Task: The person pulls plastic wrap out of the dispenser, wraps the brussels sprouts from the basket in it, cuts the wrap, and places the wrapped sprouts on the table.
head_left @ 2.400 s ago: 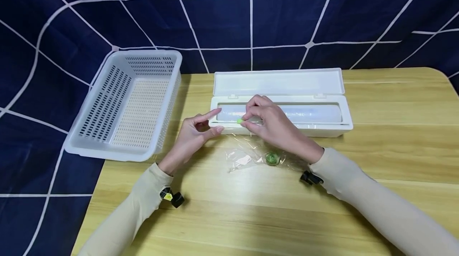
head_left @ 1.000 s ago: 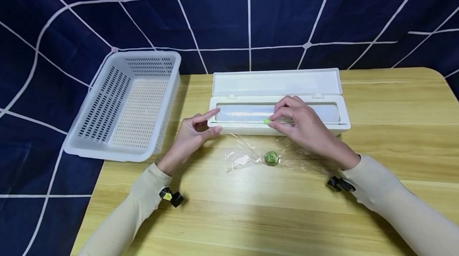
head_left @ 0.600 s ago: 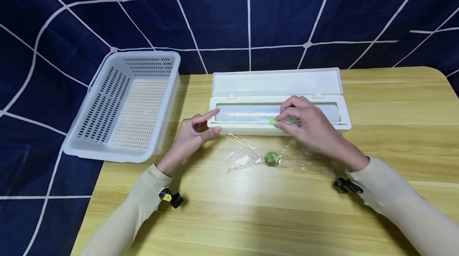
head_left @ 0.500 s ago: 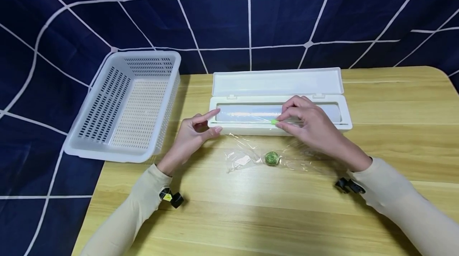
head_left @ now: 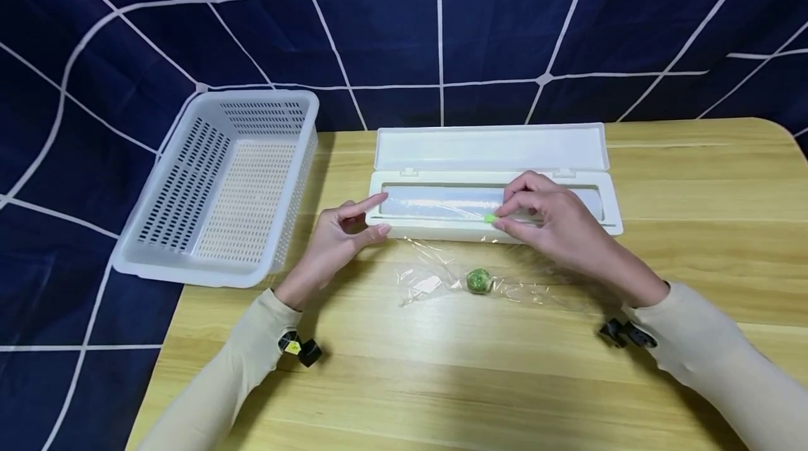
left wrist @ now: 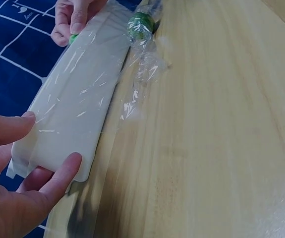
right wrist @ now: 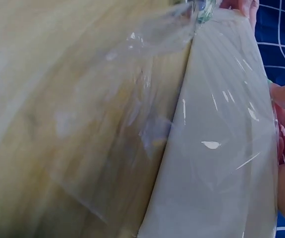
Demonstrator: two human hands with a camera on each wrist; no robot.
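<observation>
A white cling film dispenser (head_left: 442, 232) lies lengthwise on the wooden table, its lid raised at the back. Inside is a roll of clear film (head_left: 423, 200). My left hand (head_left: 333, 240) holds the dispenser's left end between thumb and fingers. Along the slot at the front, my right hand (head_left: 558, 223) pinches a small green cutter slider (head_left: 489, 218). A sheet of clear film (left wrist: 90, 64) drapes over the dispenser's front wall, as the left wrist view shows. On the table before it, a Brussels sprout (head_left: 479, 281) lies amid crumpled film (head_left: 423, 285).
A white perforated plastic basket (head_left: 293, 177) stands left of the dispenser, with nothing visible in it. Dark blue cloth with white lines (head_left: 379, 37) hangs behind the table (head_left: 404, 381) and on its left.
My right hand has slid the green cutter slider to the right along the dispenser's slot. My left hand stays at the left end. The sprout lies in the same place.
</observation>
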